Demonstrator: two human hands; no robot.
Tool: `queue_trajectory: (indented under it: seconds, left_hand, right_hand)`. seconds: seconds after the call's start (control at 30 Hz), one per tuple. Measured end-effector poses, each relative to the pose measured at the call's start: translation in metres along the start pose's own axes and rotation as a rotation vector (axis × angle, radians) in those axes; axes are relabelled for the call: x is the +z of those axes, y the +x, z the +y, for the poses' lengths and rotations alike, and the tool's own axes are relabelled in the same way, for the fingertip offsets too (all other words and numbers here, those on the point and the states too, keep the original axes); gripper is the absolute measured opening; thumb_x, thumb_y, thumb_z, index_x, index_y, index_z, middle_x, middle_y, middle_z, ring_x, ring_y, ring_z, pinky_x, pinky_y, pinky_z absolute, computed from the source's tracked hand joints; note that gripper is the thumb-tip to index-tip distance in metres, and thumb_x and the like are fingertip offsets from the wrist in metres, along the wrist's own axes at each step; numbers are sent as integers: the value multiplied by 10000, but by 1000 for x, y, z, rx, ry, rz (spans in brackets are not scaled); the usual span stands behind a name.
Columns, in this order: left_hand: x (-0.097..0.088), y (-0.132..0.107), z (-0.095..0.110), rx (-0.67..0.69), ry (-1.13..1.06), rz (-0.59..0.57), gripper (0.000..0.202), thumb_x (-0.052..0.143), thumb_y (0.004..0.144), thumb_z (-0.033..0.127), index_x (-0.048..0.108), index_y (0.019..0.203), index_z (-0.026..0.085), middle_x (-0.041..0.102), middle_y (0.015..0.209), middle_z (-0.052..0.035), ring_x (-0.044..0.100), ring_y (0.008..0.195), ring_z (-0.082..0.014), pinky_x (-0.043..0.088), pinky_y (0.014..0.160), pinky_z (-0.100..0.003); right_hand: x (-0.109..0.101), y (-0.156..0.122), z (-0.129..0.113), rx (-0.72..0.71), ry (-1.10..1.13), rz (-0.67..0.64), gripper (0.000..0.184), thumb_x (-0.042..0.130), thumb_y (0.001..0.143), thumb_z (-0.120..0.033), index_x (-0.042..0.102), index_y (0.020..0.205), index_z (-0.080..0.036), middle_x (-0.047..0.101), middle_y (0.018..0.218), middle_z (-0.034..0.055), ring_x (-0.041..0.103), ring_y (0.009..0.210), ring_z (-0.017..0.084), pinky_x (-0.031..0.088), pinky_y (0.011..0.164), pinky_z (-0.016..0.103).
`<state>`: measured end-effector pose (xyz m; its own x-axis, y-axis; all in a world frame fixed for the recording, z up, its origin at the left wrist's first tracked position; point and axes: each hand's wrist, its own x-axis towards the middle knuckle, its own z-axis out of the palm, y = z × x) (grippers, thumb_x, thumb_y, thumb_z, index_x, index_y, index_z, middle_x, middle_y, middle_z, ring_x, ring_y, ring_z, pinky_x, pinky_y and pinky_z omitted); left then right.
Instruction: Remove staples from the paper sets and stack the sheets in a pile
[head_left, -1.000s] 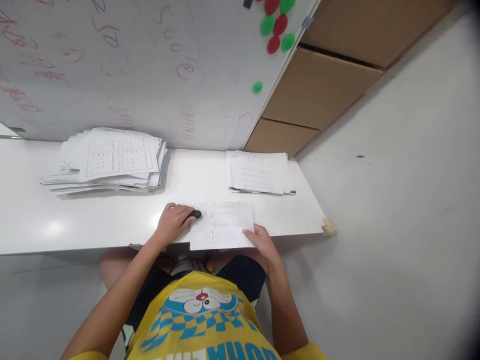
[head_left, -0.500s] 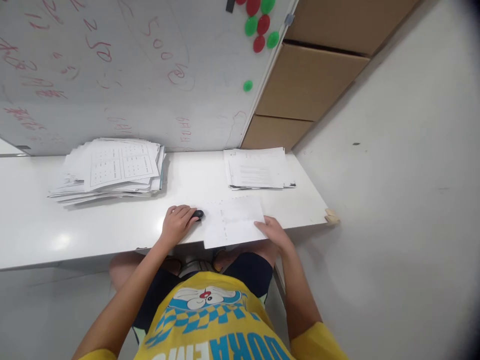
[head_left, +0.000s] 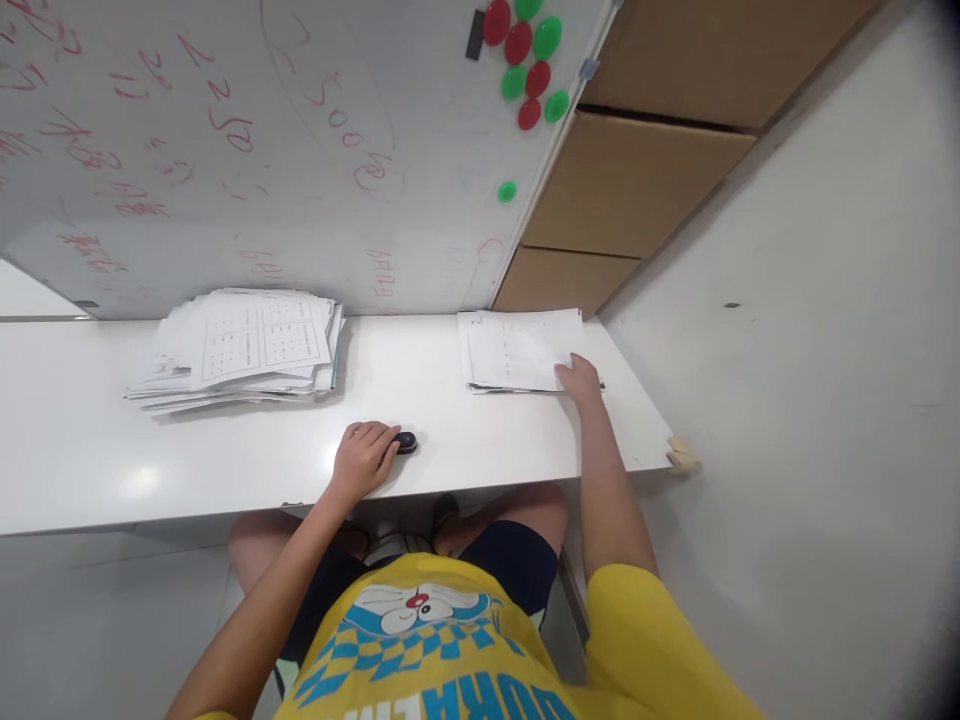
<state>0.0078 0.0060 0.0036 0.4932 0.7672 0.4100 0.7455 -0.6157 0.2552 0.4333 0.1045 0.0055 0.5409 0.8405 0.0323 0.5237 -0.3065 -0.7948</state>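
My left hand [head_left: 365, 458] is closed round a small black stapler [head_left: 406, 442] on the white table. Only its rounded end shows past my fingers; the palm hides the remainder. My right hand [head_left: 580, 380] reaches to the far right part of the table and pinches the near right corner of a white sheet of paper [head_left: 529, 345]. That sheet lies over the right-hand paper stack [head_left: 471, 375], covering most of it, with the thumb on top and the fingers partly hidden.
A taller, uneven pile of printed papers [head_left: 259, 345] stands at the back left. Behind the table rises a whiteboard [head_left: 427, 200] with red writing and round magnets [head_left: 517, 42]. Brown cardboard boxes [head_left: 637, 180] flank it on the right, near a white wall [head_left: 825, 400].
My right hand has carried the white sheet from the table's front edge back and right onto the paper stack. My left hand stays on the stapler. The view has shifted slightly.
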Motion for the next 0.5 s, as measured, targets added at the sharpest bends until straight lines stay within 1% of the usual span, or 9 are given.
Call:
queue_trajectory:
  seconds: [0.1,0.17,0.23,0.3,0.33,0.37,0.4,0.47,0.5]
  left_hand:
    - [-2,1,3,-2,-48,53,294,428,913,229,637,1117,198,695,1004,-97,608,1002,-239,420,843,-398]
    - [-13,12,-4,-4,-70,62,292,425,900,212,647,1088,203,691,987,-97,604,1004,-237,431,852,-399]
    - [-33,30,-24,-41,-30,50,293,426,892,224,642,1088,192,681,991,-107,597,1005,-244,433,869,-407]
    - [-57,53,-56,-138,90,55,333,465,878,268,602,1159,154,644,1110,-143,548,1108,-288,401,939,-452]
    - [-68,63,-75,-194,170,63,405,510,856,300,559,1216,121,588,1223,-176,481,1201,-334,355,991,-506]
    - [-77,72,-93,-255,243,76,513,553,832,322,495,1279,78,494,1346,-214,371,1298,-391,267,1043,-584]
    - [-83,79,-110,-285,279,55,605,578,817,332,430,1312,17,418,1406,-255,300,1334,-429,209,1052,-642]
    - [-86,85,-133,-302,292,23,602,569,819,295,407,1274,-64,410,1393,-301,310,1323,-436,244,1037,-645]
    - [-85,85,-139,-294,285,12,534,543,831,259,431,1234,-74,454,1356,-298,362,1299,-409,293,1031,-605]
  right_hand:
    - [7,-10,-5,-173,-203,112,583,572,744,-239,492,1296,-68,444,1384,260,375,1257,400,308,1017,550]
    - [8,-25,-7,-310,-356,217,613,494,821,-252,371,1398,-85,344,1465,247,324,1296,399,305,1015,578]
    - [3,-43,-8,-403,-423,301,575,400,883,-260,322,1429,-98,352,1462,231,326,1307,372,323,1018,573]
    - [-5,-62,-11,-494,-429,332,537,345,918,-267,319,1433,-115,403,1428,212,347,1310,337,328,1042,550]
    - [-10,-73,-12,-551,-429,321,525,337,929,-275,324,1432,-125,421,1416,204,356,1311,323,325,1056,537]
    - [-15,-84,-14,-612,-428,290,515,338,937,-285,333,1430,-135,432,1410,196,362,1314,313,322,1069,525]
    - [-18,-96,-15,-671,-422,240,508,343,943,-296,342,1429,-147,434,1412,190,367,1317,305,323,1076,513]
    - [-23,-120,-19,-758,-386,109,499,361,949,-313,354,1430,-180,433,1424,169,378,1322,288,339,1079,490]
    - [-23,-133,-21,-780,-355,39,498,371,950,-320,353,1434,-204,433,1430,154,385,1321,280,352,1075,482]
